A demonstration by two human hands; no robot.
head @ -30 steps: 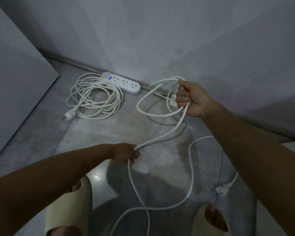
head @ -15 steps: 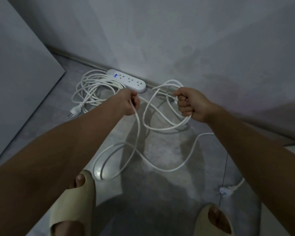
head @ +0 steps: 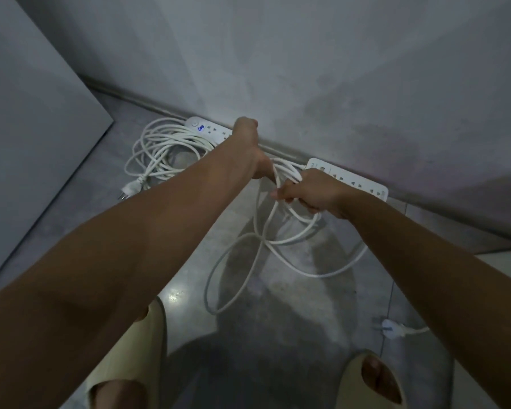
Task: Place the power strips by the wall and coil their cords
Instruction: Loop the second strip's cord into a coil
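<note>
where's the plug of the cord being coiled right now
In the head view the loose plug lies on the floor at lower right, beside the right forearm and just above the right slipper, well short of the right hand.

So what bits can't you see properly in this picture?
Head view only:
- Right end of the far white power strip with the blue light: covered by the left hand.
- Left hand's fingers: hidden behind the hand itself.
- Part of the white cord past the small white plug: goes behind the right forearm.
- Labels on the near white power strip: too small to read.
- Beige slippers: cut off by the bottom edge.
</note>
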